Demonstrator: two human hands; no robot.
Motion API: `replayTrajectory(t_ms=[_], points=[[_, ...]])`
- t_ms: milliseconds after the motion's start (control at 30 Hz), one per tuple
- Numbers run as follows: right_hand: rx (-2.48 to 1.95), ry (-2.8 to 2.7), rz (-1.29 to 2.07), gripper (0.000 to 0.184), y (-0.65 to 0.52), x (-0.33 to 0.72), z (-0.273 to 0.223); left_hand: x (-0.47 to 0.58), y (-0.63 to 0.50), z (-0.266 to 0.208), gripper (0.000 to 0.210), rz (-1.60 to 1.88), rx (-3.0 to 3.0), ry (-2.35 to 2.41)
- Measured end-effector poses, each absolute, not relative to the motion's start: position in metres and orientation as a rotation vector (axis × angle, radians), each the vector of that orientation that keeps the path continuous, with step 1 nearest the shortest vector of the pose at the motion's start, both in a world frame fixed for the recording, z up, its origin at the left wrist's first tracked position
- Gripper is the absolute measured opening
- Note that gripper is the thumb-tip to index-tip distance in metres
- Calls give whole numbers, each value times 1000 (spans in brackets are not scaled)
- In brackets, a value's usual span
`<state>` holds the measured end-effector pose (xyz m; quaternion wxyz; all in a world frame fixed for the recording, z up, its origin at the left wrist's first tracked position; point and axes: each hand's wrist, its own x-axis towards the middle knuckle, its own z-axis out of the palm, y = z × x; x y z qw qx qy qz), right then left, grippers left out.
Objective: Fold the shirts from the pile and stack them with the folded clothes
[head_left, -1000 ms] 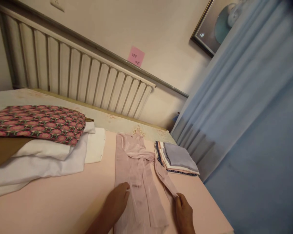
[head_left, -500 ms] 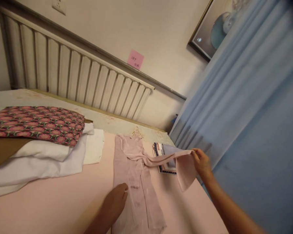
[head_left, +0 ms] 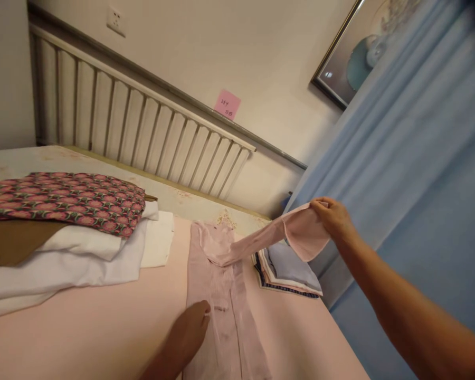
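A pale pink long-sleeved shirt point(head_left: 217, 295) lies lengthwise on the pink surface, its sides folded inward. My right hand point(head_left: 330, 214) is closed on the cuff end of one sleeve point(head_left: 257, 237). That sleeve is lifted and stretched out to the right, its wide cuff hanging down below the fingers. My left hand point(head_left: 193, 327) is low over the left part of the shirt, with its fingers curled together. Whether cloth is pinched in its fingertips is hidden. Under the raised sleeve sits a stack of folded clothes point(head_left: 291, 269), with a grey-blue piece on top.
To the left is a loose heap of clothes with a floral piece point(head_left: 83, 200), a brown piece point(head_left: 19, 243) and white pieces point(head_left: 103, 269). A radiator point(head_left: 142, 121) runs along the wall behind. A blue curtain point(head_left: 411, 184) hangs close on the right, beside my right arm.
My right hand has risen and moved slightly right, lifting the sleeve off the folded stack, which now shows more fully. My left hand has stayed nearly in place. The view has shifted slightly.
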<state>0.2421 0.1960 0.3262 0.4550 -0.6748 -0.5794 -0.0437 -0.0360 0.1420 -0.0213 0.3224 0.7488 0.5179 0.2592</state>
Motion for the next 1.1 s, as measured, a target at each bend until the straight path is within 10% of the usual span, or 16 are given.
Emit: replayTrajectory(t_ms=[800,1100], points=[[-1606,-1347,507,20,136,183,335,-35,141,-15,17,828,1848,1327],[-1651,-1203,670,26,116,185,307,-19,141,-22,64,906,1428,928]])
